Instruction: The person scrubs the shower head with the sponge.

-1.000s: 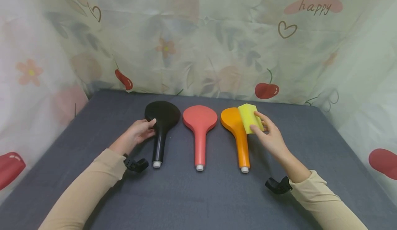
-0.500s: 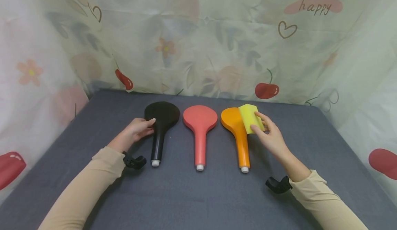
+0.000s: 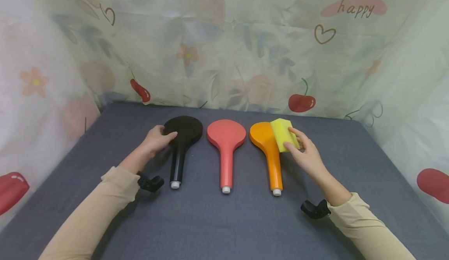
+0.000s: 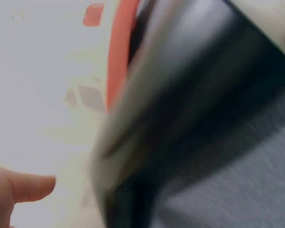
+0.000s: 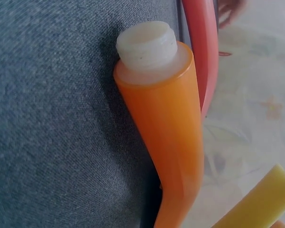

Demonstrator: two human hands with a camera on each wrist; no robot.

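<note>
In the head view three handheld shower heads lie in a row, handles toward me: a black one [image 3: 184, 125], a coral-pink one [image 3: 226, 133] and an orange one [image 3: 270, 151]. My left hand [image 3: 154, 140] is at the left edge of the black one, thumb extended over its head. The left wrist view is blurred, with the thumb [image 4: 35, 186] standing apart from the dark head. Between thumb and fingers my right hand [image 3: 306, 154] holds a yellow sponge-like block [image 3: 284, 135] beside the orange head, overlapping it. White threaded end [image 5: 149, 42] of the orange handle shows clearly.
A dark grey cloth [image 3: 224, 225] covers the table. Patterned curtains [image 3: 231, 57] hang behind and along both sides. Black camera mounts [image 3: 151, 182] sit at the wrists, close over the cloth.
The black shower head has shifted slightly left and turned a little. My left hand has moved slightly, its thumb and fingers spreading wider. The right hand with the yellow block stays nearly still.
</note>
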